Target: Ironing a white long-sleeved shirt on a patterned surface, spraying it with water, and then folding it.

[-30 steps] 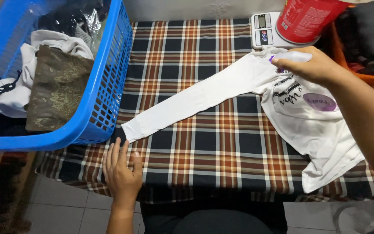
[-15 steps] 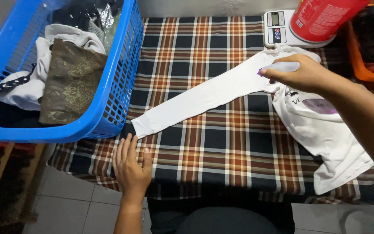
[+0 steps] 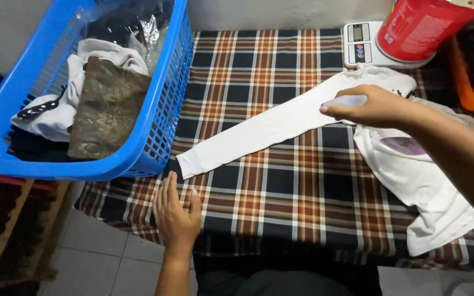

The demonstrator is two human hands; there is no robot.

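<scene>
White shirt (image 3: 412, 164) is lying beside the blue basket (image 3: 165, 109); right hand (image 3: 368, 105) is pinching its sleeve (image 3: 270, 129), left hand (image 3: 175, 211) resting flat, fingers together. Sleeve could be bunching if that pinch drags sideways.

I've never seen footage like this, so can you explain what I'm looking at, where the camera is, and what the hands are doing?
There is no machine here: a person wears a camera on the head, looking down at their own two bare hands. That is the only view.

In front of them is a table with a plaid cloth. A white long-sleeved shirt lies on it, with one sleeve stretched out flat toward the near left. The right hand rests on the shirt where the sleeve meets the body; whether it pinches the fabric is hard to tell. The left hand lies flat on the cloth just below the cuff, holding nothing.

On the left stands a blue laundry basket with clothes in it. At the far edge are a small white scale and a red container.
</scene>
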